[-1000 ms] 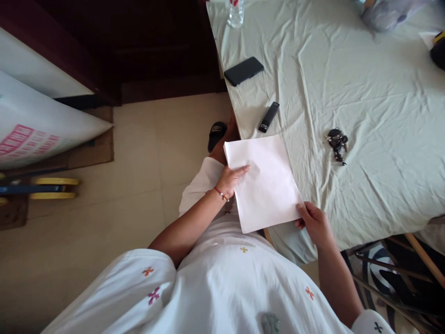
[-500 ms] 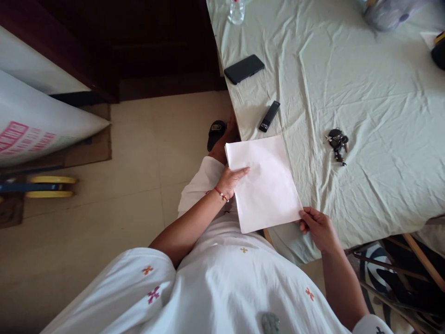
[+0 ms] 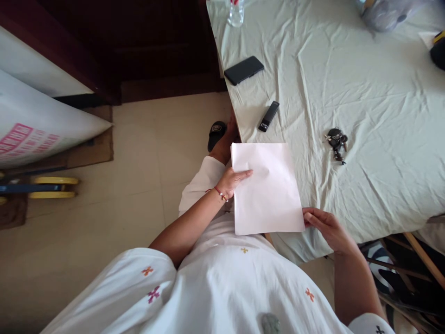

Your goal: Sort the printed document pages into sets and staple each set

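Observation:
A thin stack of white paper sheets (image 3: 267, 195) is held over my lap, overlapping the near edge of the table. My left hand (image 3: 232, 182) grips the stack at its left edge, with the thumb lying on top and the fingers hidden underneath. At the lower right edge of the paper is my right hand (image 3: 323, 225), its fingers stretched out and touching the side of the stack. The thumb of that hand is off the top sheet. Whether any fingertip reaches beneath the paper is hidden.
On the cloth-covered table (image 3: 375, 116) lie a black phone (image 3: 244, 70), a small black device (image 3: 269, 116) and a bunch of keys (image 3: 336, 143). A clear bottle (image 3: 236, 14) stands at the far edge. A white sack (image 3: 41, 125) is on the left.
The paper has turned a little, and its upper edge has shifted right and down. My right hand has moved slightly right, its thumb coming off the paper's corner.

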Demonstrator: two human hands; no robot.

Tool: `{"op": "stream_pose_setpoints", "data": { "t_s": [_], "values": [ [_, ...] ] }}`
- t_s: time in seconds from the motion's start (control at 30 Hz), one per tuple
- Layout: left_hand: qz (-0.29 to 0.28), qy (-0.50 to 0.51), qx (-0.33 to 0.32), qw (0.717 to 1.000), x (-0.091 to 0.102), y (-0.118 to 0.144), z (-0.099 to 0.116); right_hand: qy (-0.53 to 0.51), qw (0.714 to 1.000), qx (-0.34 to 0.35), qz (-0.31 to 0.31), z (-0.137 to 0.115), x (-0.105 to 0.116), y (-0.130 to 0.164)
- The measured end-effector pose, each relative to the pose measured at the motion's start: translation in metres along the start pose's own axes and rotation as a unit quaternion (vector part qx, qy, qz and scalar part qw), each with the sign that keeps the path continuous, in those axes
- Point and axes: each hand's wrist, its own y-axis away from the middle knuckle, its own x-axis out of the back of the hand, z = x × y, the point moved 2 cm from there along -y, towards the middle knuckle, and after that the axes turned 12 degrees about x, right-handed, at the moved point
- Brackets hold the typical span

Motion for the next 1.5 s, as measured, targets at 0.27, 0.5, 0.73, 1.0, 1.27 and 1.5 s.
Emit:
{"op": "stream_pose_setpoints", "data": {
  "t_s": [0.27, 0.5, 0.73, 1.0, 1.27, 1.5],
  "values": [
    [-0.063, -0.024, 0.034, 0.997, -0.012, 0.005, -0.007, -0.09, 0.991, 0.037, 0.095, -0.022, 0.005, -0.062],
    [-0.068, -0.02, 0.034, 0.997, -0.015, 0.008, -0.007, -0.124, 0.972, 0.07, 0.189, -0.036, -0.004, -0.109],
    [-0.083, -0.026, 0.025, 0.996, -0.014, 0.01, -0.008, -0.098, 0.974, 0.092, 0.181, -0.047, -0.006, -0.117],
    [-0.093, -0.05, -0.018, 0.994, -0.015, 0.016, -0.007, -0.159, 0.959, 0.106, 0.207, -0.053, -0.011, -0.121],
    [-0.113, -0.064, -0.071, 0.989, -0.02, 0.017, 0.005, -0.135, 0.978, 0.054, 0.15, -0.052, -0.014, -0.115],
    [-0.092, -0.05, -0.054, 0.993, -0.026, 0.007, 0.003, -0.12, 0.976, 0.056, 0.174, -0.057, -0.009, -0.124]
  ]
}}
